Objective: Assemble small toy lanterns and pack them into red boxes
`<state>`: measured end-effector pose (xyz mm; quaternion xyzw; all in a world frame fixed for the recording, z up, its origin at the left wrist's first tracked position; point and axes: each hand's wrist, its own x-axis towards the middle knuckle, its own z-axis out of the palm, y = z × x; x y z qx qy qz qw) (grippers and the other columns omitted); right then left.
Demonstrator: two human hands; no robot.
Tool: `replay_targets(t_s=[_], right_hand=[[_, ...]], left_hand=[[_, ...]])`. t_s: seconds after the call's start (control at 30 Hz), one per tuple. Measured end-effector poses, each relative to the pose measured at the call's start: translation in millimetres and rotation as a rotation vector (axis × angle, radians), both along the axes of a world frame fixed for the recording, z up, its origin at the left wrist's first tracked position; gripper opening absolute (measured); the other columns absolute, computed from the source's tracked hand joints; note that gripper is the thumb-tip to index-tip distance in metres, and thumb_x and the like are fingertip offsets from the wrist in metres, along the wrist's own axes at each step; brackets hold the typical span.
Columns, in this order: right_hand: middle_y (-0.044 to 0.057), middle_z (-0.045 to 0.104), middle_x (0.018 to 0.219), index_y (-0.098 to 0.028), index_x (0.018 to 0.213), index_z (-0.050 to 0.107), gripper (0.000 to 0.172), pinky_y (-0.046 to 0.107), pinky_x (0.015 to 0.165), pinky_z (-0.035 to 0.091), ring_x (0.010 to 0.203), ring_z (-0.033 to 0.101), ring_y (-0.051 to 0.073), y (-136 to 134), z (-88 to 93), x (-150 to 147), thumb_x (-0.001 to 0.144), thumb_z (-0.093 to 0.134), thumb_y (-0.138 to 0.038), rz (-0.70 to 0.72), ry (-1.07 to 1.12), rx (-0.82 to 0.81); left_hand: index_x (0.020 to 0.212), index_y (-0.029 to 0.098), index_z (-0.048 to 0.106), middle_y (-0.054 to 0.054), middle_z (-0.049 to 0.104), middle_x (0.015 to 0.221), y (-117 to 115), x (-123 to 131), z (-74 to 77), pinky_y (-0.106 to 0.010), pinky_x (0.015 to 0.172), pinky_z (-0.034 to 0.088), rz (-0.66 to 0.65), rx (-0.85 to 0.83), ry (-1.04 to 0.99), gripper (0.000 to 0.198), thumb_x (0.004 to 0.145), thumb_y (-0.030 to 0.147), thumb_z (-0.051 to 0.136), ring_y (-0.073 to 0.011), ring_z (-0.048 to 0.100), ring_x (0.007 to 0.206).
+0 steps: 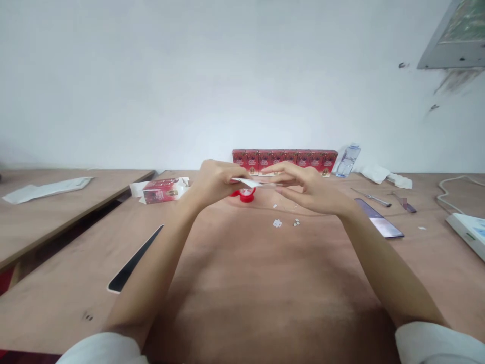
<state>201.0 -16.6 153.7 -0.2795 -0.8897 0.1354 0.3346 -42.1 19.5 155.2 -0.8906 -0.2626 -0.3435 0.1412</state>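
Note:
My left hand [219, 183] is closed on a thin, flat white piece like a card or packet [248, 183], held edge-on above the table. Its printing and face cannot be made out. My right hand [308, 186] is at the right end of this piece, thumb and fingers apart. Whether its fingertips touch the piece is unclear. Behind and below the left fingertips is an open round red case [247, 196], partly hidden. Small white paper bits [278, 223] and several tiny round pieces [296, 222] lie on the wooden table [257, 283] under the right hand.
Red printed boxes [303, 159] stand in a row against the wall. An opened red box [162, 190] lies left, near a dark flat strip [136, 260]. To the right are a phone [381, 220], tweezers [371, 197], a bottle [347, 161], crumpled tissue [375, 173] and a white device [470, 230].

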Motion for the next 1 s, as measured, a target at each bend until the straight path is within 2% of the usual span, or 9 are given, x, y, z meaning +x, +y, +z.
replay_targets(t_s=[0.13,0.23,0.3,0.43,0.6,0.7,0.83,0.93,1.0], right_hand=[[0.003,0.064,0.112,-0.026,0.122,0.050,0.041,0.027,0.076,0.048,0.092,0.063,0.018,3.8,-9.7,-12.0,0.083,0.059,-0.034,-0.031,0.000,0.095],[0.002,0.067,0.099,-0.023,0.111,0.058,0.035,0.026,0.069,0.048,0.080,0.063,0.016,9.9,-17.7,-18.1,0.079,0.064,-0.036,-0.105,0.083,0.160],[0.003,0.067,0.099,-0.021,0.106,0.061,0.032,0.025,0.068,0.049,0.081,0.062,0.016,13.8,-20.4,-18.3,0.078,0.065,-0.037,-0.137,0.179,0.152],[0.003,0.065,0.102,-0.021,0.106,0.063,0.037,0.028,0.074,0.053,0.091,0.062,0.019,17.4,-18.8,-13.0,0.074,0.069,-0.039,-0.055,0.301,-0.002],[0.003,0.063,0.110,-0.023,0.107,0.063,0.038,0.034,0.085,0.053,0.103,0.059,0.021,16.0,-16.2,-11.1,0.073,0.071,-0.037,0.095,0.374,-0.107],[0.002,0.059,0.118,-0.029,0.120,0.055,0.053,0.034,0.082,0.055,0.101,0.061,0.020,13.9,-15.7,-12.2,0.071,0.072,-0.040,0.117,0.384,-0.132],[0.001,0.050,0.131,-0.034,0.130,0.043,0.075,0.035,0.082,0.055,0.108,0.057,0.023,9.9,-12.5,-13.1,0.063,0.077,-0.044,0.039,0.376,-0.051],[0.003,0.056,0.123,-0.031,0.127,0.046,0.070,0.035,0.081,0.054,0.108,0.056,0.024,9.1,-10.8,-14.5,0.065,0.076,-0.043,-0.075,0.431,0.029],[0.003,0.062,0.110,-0.026,0.116,0.056,0.054,0.033,0.077,0.053,0.100,0.059,0.023,10.5,-11.1,-16.0,0.068,0.074,-0.042,-0.164,0.471,0.051]], left_hand=[[0.062,0.016,0.067,0.002,0.060,0.051,-9.6,-4.0,8.8,-0.019,0.047,0.034,0.048,-0.098,-0.115,0.021,0.077,0.031,0.063,-0.0078,0.049,0.047],[0.071,0.014,0.068,0.003,0.057,0.052,-20.3,-2.9,16.5,-0.018,0.047,0.036,0.074,-0.355,-0.142,0.024,0.067,0.038,0.072,-0.0094,0.052,0.050],[0.085,0.014,0.067,0.003,0.059,0.058,-23.2,-5.8,20.9,-0.018,0.048,0.040,0.077,-0.530,-0.112,0.039,0.061,0.043,0.075,-0.0122,0.057,0.056],[0.111,0.019,0.060,-0.003,0.068,0.088,-10.5,-21.6,21.8,-0.021,0.063,0.049,-0.114,-0.855,-0.014,0.067,0.059,0.061,0.070,-0.0210,0.063,0.084],[0.108,0.017,0.061,-0.008,0.068,0.100,13.5,-26.9,7.7,-0.027,0.070,0.052,-0.371,-1.183,0.117,0.080,0.049,0.071,0.070,-0.0303,0.060,0.099],[0.111,0.016,0.059,-0.008,0.067,0.103,15.8,-16.8,2.0,-0.031,0.074,0.053,-0.362,-1.126,0.013,0.082,0.043,0.058,0.080,-0.0319,0.060,0.101],[0.115,0.015,0.054,-0.008,0.064,0.108,12.0,-4.4,1.7,-0.031,0.076,0.052,-0.234,-0.793,-0.303,0.087,0.039,0.044,0.085,-0.0294,0.059,0.100],[0.089,0.013,0.061,-0.003,0.065,0.086,8.4,-1.2,3.0,-0.026,0.065,0.049,-0.116,-0.631,-0.413,0.057,0.045,0.042,0.083,-0.0226,0.061,0.082],[0.068,0.013,0.058,0.000,0.061,0.068,4.9,-0.9,3.9,-0.023,0.056,0.045,-0.067,-0.604,-0.419,0.039,0.053,0.042,0.080,-0.0162,0.058,0.066]])
